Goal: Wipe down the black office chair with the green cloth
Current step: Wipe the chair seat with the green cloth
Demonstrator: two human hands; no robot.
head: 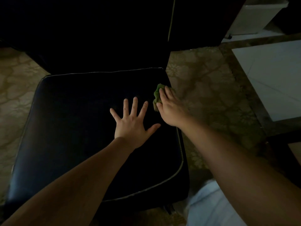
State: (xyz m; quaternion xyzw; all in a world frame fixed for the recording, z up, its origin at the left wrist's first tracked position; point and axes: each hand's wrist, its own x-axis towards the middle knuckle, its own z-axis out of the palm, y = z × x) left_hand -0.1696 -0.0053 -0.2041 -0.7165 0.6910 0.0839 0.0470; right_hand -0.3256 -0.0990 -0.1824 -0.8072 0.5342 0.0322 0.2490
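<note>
The black office chair (68,131) fills the middle of the head view, its padded seat edged with pale piping and its dark backrest rising behind. My left hand (132,123) lies flat on the seat with fingers spread wide. My right hand (171,108) presses the bunched green cloth (157,95) against the seat's right edge; its fingers lie fairly straight over the cloth, and most of the cloth is hidden under the palm.
A patterned beige carpet (208,88) surrounds the chair. White floor tiles (270,75) with a dark border lie to the right. A pale bin-like container (254,17) stands at the upper right. Light blue clothing (210,207) shows at the bottom.
</note>
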